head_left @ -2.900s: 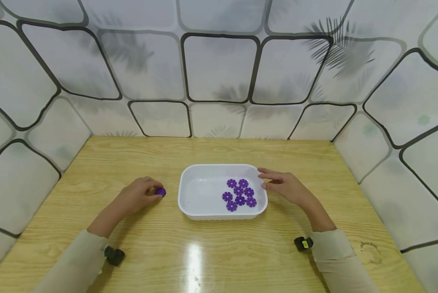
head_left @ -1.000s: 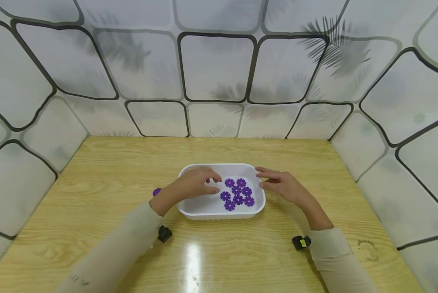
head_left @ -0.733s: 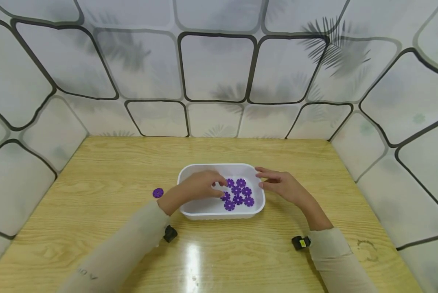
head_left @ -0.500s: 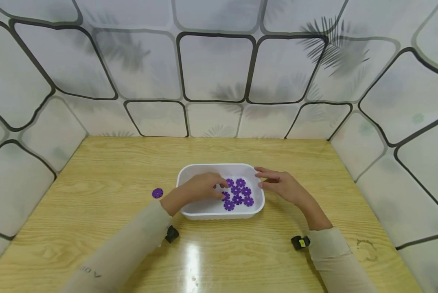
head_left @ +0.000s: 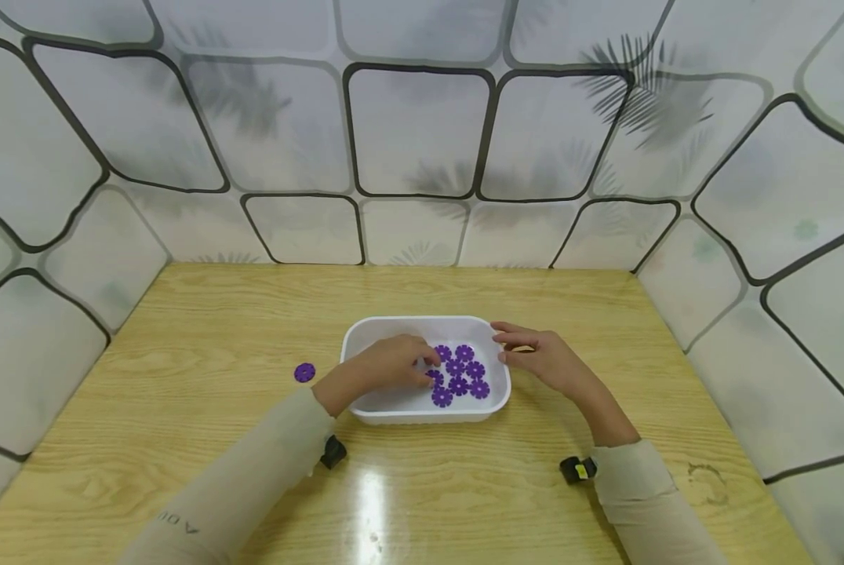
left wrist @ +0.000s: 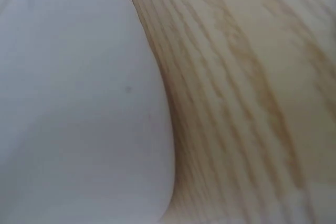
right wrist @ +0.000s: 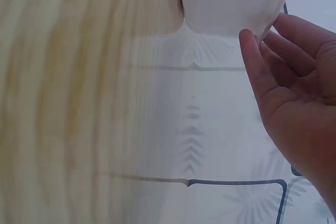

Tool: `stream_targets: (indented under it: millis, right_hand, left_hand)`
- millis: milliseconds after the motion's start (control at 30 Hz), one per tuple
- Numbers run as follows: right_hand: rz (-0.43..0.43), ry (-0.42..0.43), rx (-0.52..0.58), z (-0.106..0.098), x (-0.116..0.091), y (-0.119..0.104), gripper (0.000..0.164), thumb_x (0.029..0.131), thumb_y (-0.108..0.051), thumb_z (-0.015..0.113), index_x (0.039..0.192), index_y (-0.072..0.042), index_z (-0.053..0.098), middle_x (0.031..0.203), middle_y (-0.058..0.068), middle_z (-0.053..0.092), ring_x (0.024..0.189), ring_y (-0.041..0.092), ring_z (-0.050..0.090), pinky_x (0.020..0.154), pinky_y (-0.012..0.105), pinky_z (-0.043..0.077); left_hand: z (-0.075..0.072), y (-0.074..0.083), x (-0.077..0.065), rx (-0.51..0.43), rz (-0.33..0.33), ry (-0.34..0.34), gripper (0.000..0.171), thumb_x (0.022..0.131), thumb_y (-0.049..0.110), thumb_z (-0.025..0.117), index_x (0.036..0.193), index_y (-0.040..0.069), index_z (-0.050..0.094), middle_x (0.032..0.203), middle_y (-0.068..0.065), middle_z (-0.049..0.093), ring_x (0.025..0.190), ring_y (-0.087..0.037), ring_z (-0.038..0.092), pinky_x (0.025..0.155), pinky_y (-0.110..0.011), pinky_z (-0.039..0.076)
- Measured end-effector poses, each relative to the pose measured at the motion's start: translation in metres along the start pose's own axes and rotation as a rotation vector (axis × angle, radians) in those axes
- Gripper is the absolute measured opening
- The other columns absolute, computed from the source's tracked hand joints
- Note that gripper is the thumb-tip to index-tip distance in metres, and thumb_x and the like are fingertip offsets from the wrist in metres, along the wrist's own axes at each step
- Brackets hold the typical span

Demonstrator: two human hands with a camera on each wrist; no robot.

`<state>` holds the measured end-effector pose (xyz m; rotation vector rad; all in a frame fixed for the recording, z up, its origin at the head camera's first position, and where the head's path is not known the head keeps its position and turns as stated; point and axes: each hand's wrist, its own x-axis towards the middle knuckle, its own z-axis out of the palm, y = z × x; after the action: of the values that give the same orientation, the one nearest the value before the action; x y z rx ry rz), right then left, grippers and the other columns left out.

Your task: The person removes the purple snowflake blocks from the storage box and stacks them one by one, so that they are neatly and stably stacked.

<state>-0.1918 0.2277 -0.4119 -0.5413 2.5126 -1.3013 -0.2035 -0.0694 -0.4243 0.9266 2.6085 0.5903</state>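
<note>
Inside the white plastic tray (head_left: 394,414) lie several purple interlocking discs (head_left: 459,385), flat with notched edges. My left hand (head_left: 391,362) reaches over the tray's left wall, its thumb and index finger curled at the edges of the leftmost purple interlocking disc (head_left: 435,377). That disc rests low among the others and is partly covered by the fingertips. My right hand (head_left: 545,358) grips the tray's right rim; the right wrist view shows its thumb (right wrist: 253,51) outside the wall and its other fingers behind the rim.
A single purple disc (head_left: 304,372) lies on the wooden table (head_left: 252,314) left of the tray, beside my left forearm. Patterned white wall panels (head_left: 415,125) stand behind and along both sides of the table. Each wrist carries a small black camera (head_left: 575,470).
The left hand has left one purple disc on the table, moved right into the tray and closed its thumb and finger down at another disc. My right hand stays at the rim.
</note>
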Motion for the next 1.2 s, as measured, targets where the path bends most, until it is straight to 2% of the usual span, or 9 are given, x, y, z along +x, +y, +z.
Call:
stream_targets:
  millis: [267, 500, 733, 933, 1200]
  right_hand:
    - [0.031, 0.012, 0.027, 0.0007, 0.0010, 0.0022, 0.044, 0.098, -0.028, 0.067, 0.139, -0.012, 0.062, 0.155, -0.002, 0.048, 0.129, 0.028, 0.056, 0.105, 0.052, 0.048]
    - [0.031, 0.009, 0.030, 0.0015, 0.0011, 0.0020, 0.045, 0.098, -0.028, 0.067, 0.139, -0.012, 0.061, 0.155, 0.000, 0.047, 0.129, 0.029, 0.056, 0.105, 0.052, 0.048]
    - [0.031, 0.006, 0.028, 0.0016, 0.0015, 0.0025, 0.045, 0.098, -0.029, 0.067, 0.140, -0.012, 0.061, 0.155, -0.001, 0.047, 0.128, 0.029, 0.057, 0.104, 0.050, 0.050]
    - [0.029, 0.007, 0.018, 0.0017, 0.0004, 0.0018, 0.045, 0.099, -0.029, 0.066, 0.140, -0.011, 0.061, 0.156, 0.000, 0.047, 0.126, 0.028, 0.058, 0.104, 0.050, 0.050]
    - [0.028, 0.006, 0.031, 0.0019, -0.0005, 0.0021, 0.045, 0.100, -0.028, 0.065, 0.140, -0.010, 0.060, 0.156, -0.001, 0.046, 0.126, 0.028, 0.057, 0.104, 0.051, 0.049]
  left_hand:
    - [0.0015, 0.0017, 0.0020, 0.021, 0.011, -0.013, 0.033, 0.089, 0.025, 0.077, 0.121, 0.018, 0.073, 0.115, 0.001, 0.070, 0.107, -0.014, 0.063, 0.097, -0.032, 0.051]
    - [0.0022, 0.0015, 0.0036, 0.008, 0.017, -0.033, 0.033, 0.087, 0.021, 0.079, 0.120, 0.016, 0.073, 0.112, 0.000, 0.069, 0.102, -0.013, 0.062, 0.094, -0.031, 0.051]
    - [0.0021, 0.0005, 0.0029, -0.009, 0.016, -0.039, 0.033, 0.088, 0.023, 0.079, 0.119, 0.015, 0.073, 0.109, 0.002, 0.067, 0.097, -0.011, 0.059, 0.090, -0.028, 0.051]
    - [0.0029, 0.0014, 0.0026, 0.009, 0.014, -0.047, 0.031, 0.088, 0.027, 0.078, 0.116, 0.017, 0.072, 0.107, 0.004, 0.065, 0.099, -0.010, 0.058, 0.093, -0.029, 0.050]
    - [0.0024, 0.0027, 0.0009, 0.011, 0.031, -0.030, 0.032, 0.087, 0.027, 0.078, 0.116, 0.015, 0.071, 0.109, 0.002, 0.065, 0.099, -0.012, 0.058, 0.093, -0.031, 0.050]
